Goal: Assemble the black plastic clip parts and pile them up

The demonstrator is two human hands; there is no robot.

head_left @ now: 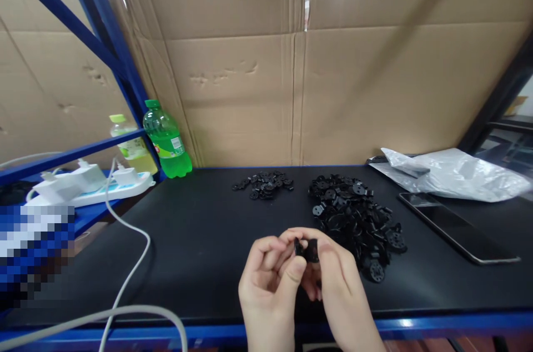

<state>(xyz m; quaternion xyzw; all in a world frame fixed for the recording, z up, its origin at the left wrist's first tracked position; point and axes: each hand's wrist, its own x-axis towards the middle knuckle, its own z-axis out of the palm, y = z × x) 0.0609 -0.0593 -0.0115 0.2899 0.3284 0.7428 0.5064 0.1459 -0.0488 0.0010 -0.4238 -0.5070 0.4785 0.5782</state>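
Near the front edge of the black tabletop, my left hand (pixel 272 280) and my right hand (pixel 335 274) meet, fingers curled toward each other. Between their fingertips is a small black plastic part (pixel 308 250); its shape is partly covered by the fingers. My left thumb and fingers pinch its left side, and my right fingers close on its right side. A large heap of black parts (pixel 358 219) lies just beyond and right of my right hand. Farther back and to the left sits a smaller pile of black parts (pixel 266 184).
A dark phone (pixel 458 227) and a clear plastic bag (pixel 453 174) lie at the right. At the left are a green bottle (pixel 169 144), a paler bottle (pixel 135 146), a white power strip (pixel 112 191) and a loose cable (pixel 135 274). Cardboard panels (pixel 241 96) stand behind.
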